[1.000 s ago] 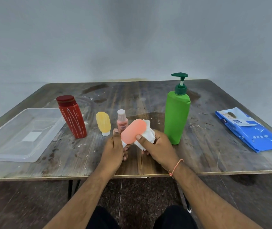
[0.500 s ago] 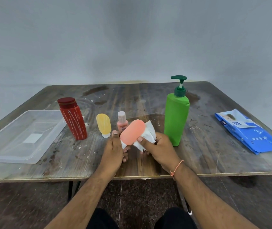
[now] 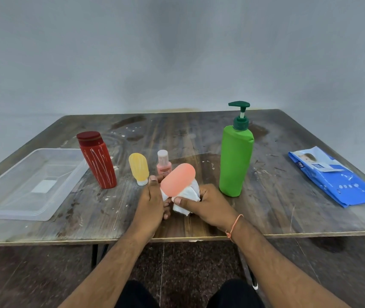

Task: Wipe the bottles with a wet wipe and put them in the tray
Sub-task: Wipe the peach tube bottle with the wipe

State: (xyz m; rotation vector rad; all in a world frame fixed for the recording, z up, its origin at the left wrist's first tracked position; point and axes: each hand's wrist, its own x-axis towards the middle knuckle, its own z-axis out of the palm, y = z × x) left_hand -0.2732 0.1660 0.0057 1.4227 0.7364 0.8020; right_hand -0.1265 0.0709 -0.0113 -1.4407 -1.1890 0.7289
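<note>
Two hands meet near the front edge of the bench (image 3: 266, 214), and between them we see the orange bottle (image 3: 178, 182), tilted with its rounded end up and to the right. Our left hand (image 3: 151, 201) grips its lower end, thumb raised beside it, while our right hand (image 3: 208, 204) pinches a crumpled white wet wipe (image 3: 188, 194) against the bottle's underside. Behind the hands stand a small pink bottle (image 3: 163, 164) and a yellow bottle (image 3: 139, 167) resting on its cap; a red bottle (image 3: 97, 160) leans further left, just beside the clear plastic tray (image 3: 17, 210). A tall green pump bottle (image 3: 236, 158) stands upright to the right, and the blue wipes pack (image 3: 332, 176) lies well apart near the right edge.
</note>
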